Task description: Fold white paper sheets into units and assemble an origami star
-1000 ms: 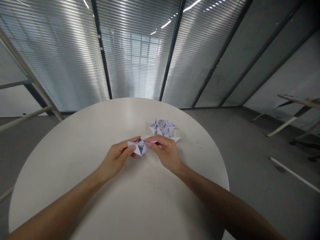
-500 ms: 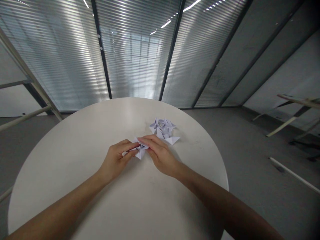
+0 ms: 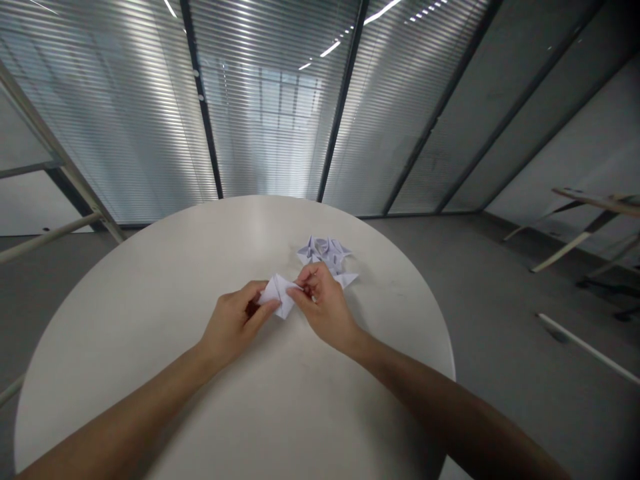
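Observation:
A small folded white paper is held between both hands, a little above the round table. My left hand pinches its left side, thumb on the near face and fingers behind. On the other side, my right hand grips the right corner between thumb and fingertips. Creases cross the paper's front face. Just beyond my right hand lies a cluster of folded white paper pieces, partly covered by that hand.
Glass panels with blinds rise behind the table. A pale metal frame stands at the left. To the right are a table with angled legs and a white bar low over the grey floor.
The paper has gone from partly spread, with open layers, to a flatter face turned toward me. My right fingers have curled from lying over it into a pinch at its right corner.

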A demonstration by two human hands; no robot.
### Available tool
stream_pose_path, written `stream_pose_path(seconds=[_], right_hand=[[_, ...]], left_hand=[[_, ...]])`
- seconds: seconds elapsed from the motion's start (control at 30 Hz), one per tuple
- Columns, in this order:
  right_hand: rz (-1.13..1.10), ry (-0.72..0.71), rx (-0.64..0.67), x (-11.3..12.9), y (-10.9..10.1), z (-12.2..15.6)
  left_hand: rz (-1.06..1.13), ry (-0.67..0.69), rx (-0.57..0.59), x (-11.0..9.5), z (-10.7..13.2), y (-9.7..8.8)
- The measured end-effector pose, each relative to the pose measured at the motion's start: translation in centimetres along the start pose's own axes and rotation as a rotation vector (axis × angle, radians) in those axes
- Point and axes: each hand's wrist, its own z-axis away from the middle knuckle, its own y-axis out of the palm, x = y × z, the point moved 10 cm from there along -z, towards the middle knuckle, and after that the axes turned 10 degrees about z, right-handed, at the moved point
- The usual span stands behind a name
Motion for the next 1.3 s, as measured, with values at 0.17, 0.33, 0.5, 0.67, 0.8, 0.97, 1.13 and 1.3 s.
stream_pose_path(seconds=[0.17, 0.33, 0.5, 0.67, 0.8, 0.97, 1.13, 1.3], right_hand=[[-0.218, 0.101, 0.010, -1.0, 0.4, -0.4], [-0.261, 0.162, 0.094, -1.6, 1.6, -0.1], [-0.290, 0.039, 0.206, -0.2, 2.5, 0.4], [-0.293, 0.010, 0.209, 0.1, 3.1, 0.9], [-0.409, 0.119, 0.136, -1.2, 3.6, 1.1], [-0.361, 0.210, 0.092, -2.3, 4.0, 1.1], [-0.144, 0.234, -0.025, -2.4, 2.8, 1.3], [-0.252, 0.327, -0.065, -2.6, 2.8, 1.7]], left_hand=[[-0.151, 0.218, 0.029, -2.1, 0.3, 0.4], [-0.215, 0.330, 0.115, -2.4, 0.5, 1.6], [-0.260, 0.353, 0.020, -2.8, 0.5, 0.7], [-0.329, 0.382, -0.104, -3.9, 0.6, 0.0], [-0.425, 0.488, -0.157, -4.8, 1.2, 0.6], [-0.461, 0.450, -0.192, -3.8, 1.2, 0.8], [-0.562, 0.583, -0.173, -4.8, 1.6, 1.6], [-0.719, 0.721, -0.104, -6.5, 2.2, 2.7]])
